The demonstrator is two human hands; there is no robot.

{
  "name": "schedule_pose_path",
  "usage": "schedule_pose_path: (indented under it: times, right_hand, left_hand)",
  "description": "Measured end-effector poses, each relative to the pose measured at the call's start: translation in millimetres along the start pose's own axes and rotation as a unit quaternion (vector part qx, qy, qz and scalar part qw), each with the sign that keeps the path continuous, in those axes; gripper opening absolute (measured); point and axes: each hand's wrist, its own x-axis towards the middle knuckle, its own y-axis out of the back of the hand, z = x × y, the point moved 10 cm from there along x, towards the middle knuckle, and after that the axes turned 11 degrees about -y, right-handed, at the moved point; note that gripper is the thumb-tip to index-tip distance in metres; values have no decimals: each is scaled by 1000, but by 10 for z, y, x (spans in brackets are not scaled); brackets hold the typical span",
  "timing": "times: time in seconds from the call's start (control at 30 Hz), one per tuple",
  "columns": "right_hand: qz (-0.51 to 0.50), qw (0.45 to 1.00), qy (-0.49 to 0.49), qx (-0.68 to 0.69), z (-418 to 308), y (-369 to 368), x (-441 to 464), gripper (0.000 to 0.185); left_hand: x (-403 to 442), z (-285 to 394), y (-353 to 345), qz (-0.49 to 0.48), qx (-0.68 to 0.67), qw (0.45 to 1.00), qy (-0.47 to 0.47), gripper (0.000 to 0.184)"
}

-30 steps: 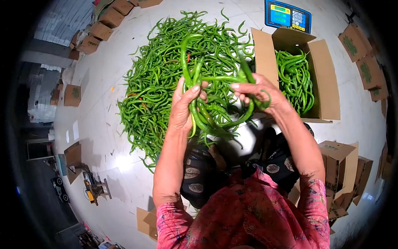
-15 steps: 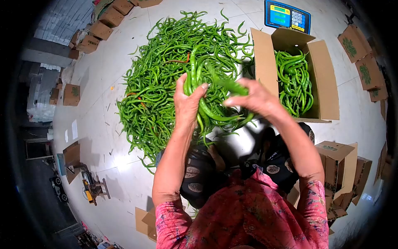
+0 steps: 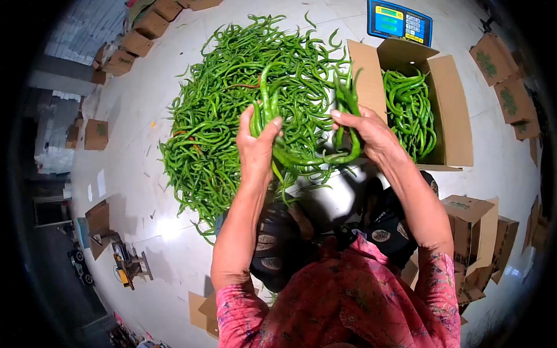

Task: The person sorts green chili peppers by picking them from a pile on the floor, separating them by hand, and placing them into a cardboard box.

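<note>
My left hand (image 3: pixel 257 138) is closed round a bunch of long green peppers (image 3: pixel 268 101), some curving up past the thumb and others hanging below. To its right, my right hand (image 3: pixel 365 129) grips several green peppers (image 3: pixel 346 95) between thumb and fingers, their tips pointing up. Both hands are above the near right part of a large pile of green peppers (image 3: pixel 214 122) on the floor. A few red peppers (image 3: pixel 246 86) show in the pile. Right of my right hand stands an open cardboard box (image 3: pixel 458 113) with green peppers (image 3: pixel 409 110) inside.
A blue scale display (image 3: pixel 399 23) stands behind the open box. Cut or folded cardboard boxes (image 3: pixel 473 226) are at the lower right. More cartons (image 3: pixel 507 81) line the right edge and the upper left (image 3: pixel 151 24). A small stool-like object (image 3: pixel 130 264) stands at the left.
My right hand has moved about beside the left one, and its peppers, blurred and slanting before, now point upward. The left hand keeps its bunch. The view has shifted slightly.
</note>
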Motion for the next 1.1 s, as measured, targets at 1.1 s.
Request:
schedule_pose_path:
  times: [1.1]
  right_hand:
    - [-198, 976, 50, -80, 208, -840, -82, 54]
  left_hand:
    - [-153, -154, -425, -95, -296, 944, 108, 45]
